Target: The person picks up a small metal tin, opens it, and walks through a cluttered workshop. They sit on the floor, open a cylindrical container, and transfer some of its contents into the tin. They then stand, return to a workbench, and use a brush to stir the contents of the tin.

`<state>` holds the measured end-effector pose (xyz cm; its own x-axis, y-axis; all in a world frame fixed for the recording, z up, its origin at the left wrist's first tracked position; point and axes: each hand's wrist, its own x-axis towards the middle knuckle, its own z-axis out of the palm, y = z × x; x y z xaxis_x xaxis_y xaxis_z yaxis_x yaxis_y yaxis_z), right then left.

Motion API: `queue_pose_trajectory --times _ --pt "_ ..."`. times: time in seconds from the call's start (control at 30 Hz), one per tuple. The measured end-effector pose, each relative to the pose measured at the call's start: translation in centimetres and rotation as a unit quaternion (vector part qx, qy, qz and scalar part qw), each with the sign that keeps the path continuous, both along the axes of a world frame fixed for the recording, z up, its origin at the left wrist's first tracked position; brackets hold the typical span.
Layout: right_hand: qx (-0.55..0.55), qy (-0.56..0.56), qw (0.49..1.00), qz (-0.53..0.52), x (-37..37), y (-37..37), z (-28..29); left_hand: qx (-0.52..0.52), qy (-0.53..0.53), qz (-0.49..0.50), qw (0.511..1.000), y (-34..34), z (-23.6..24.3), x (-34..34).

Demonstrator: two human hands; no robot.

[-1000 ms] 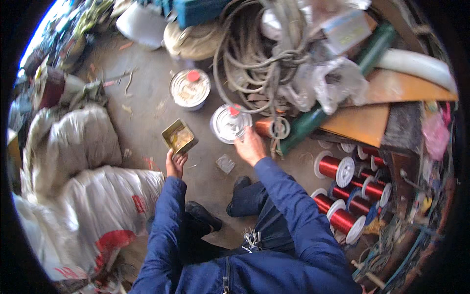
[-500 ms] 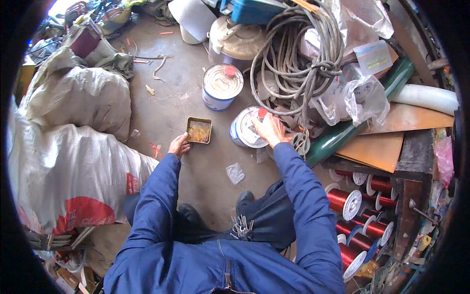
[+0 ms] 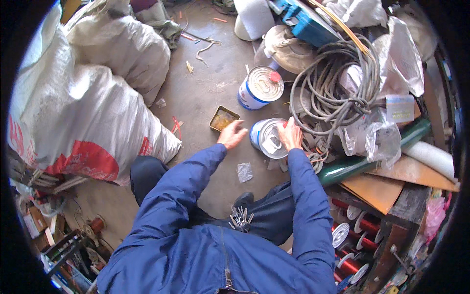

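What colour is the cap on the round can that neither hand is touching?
Red; the cap shows best in the head view.

Left hand (image 3: 232,134) shifted toward nearer can (image 3: 267,134), seemingly off square tin (image 3: 223,120).

Under my right fingers (image 3: 293,132), the can (image 3: 269,141) has a silvery lid and a blue-and-white side, with a red cap (image 3: 285,125) at their tips. Beside my left fingers (image 3: 237,130), the square tin (image 3: 216,117) is dull gold, its contents (image 3: 223,121) amber-yellow. Beyond both, a second can (image 3: 258,92) repeats blue and white. Left of my fingers, a white sack (image 3: 103,117) bears red print; rightward, the cable (image 3: 359,106) is grey, the tube (image 3: 348,170) glossy green.
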<state>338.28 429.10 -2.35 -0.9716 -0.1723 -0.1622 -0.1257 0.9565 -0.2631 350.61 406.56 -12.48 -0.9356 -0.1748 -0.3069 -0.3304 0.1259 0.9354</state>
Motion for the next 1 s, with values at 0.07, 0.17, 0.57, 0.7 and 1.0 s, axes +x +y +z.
queue_pose_trajectory --times 0.07,0.17,0.57,0.7,1.0 --pt "-0.004 -0.003 0.997 0.081 1.2 -0.3 0.3 0.103 0.029 -0.044 0.993 2.1 1.4 -0.4" --pt "-0.004 0.014 0.978 0.207 3.4 -0.9 1.2 -0.024 0.102 -0.049 0.993 4.0 2.5 0.9" --pt "-0.002 -0.081 0.957 0.278 10.0 -7.2 2.1 -0.149 -0.013 0.110 0.983 5.3 2.9 9.5" --pt "0.014 -0.078 0.983 0.164 10.8 -8.7 1.8 -0.152 0.022 0.167 0.974 4.8 1.7 9.0" --pt "0.107 -0.102 0.938 0.314 9.8 -10.8 2.5 -0.143 0.105 0.211 0.961 4.0 1.1 9.1"
